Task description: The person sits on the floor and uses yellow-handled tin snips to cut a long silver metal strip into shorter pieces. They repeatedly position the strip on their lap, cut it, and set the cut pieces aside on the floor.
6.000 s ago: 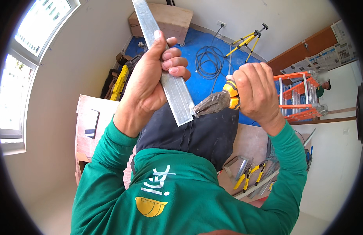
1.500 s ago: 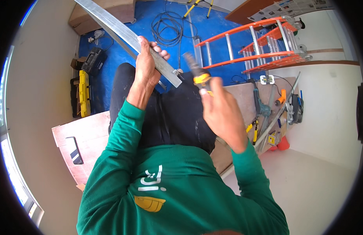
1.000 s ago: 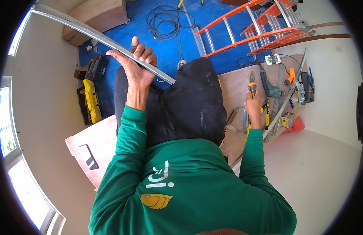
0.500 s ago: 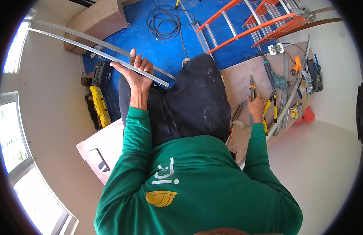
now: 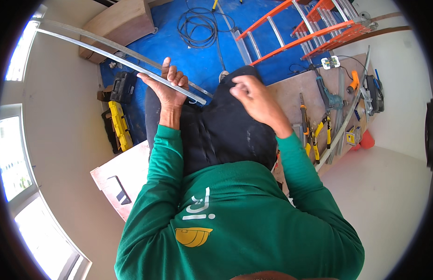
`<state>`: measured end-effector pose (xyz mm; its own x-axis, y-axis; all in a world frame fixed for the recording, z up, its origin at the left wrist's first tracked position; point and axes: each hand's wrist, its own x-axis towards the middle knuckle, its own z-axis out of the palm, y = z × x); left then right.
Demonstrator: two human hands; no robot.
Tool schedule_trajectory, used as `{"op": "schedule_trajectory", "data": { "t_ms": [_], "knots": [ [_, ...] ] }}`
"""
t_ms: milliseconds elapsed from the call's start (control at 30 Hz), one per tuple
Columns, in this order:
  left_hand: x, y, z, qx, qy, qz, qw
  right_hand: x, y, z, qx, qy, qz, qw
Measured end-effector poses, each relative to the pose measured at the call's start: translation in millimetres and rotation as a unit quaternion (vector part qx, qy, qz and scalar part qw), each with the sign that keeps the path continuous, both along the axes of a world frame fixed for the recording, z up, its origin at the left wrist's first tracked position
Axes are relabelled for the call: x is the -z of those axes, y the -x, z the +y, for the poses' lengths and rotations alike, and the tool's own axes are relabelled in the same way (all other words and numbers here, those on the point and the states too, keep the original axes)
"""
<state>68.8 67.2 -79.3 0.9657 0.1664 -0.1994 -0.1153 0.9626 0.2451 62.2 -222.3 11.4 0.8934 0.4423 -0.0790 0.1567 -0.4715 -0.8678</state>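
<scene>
My left hand grips a thin silver metal channel near its end, palm up, thumb and fingers curled about it. The channel slants away to the far left, toward the window. Beyond it runs a second metal strip, partly hidden by the fingers. Over my right thigh, my right hand is raised with its fingers bent inward and slightly blurred. Whether anything is in those fingers is hidden. To its right on the workbench lie an orange-and-black handled tool and yellow-handled pliers.
A teal power tool, an orange tool and long metal strips lie along the right bench. An orange ladder lies ahead right. A coiled black cable rests on the blue floor sheet. Yellow and black cases stand left.
My right hand has left the tools on the bench and come leftward over my thigh. My left hand still holds the channel, nearly in the same place.
</scene>
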Motion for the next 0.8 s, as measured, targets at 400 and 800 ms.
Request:
{"op": "schedule_trajectory", "data": {
  "t_ms": [400, 800],
  "knots": [
    [-24, 8, 17, -0.04, -0.311, 0.066, 0.947, -32, -46, 165, -0.266, 0.274, 0.03, 0.924],
    [-120, -119, 247, -0.191, -0.183, -0.024, 0.964, -135, 25, 3, -0.199, 0.295, 0.01, 0.934]
  ]
}}
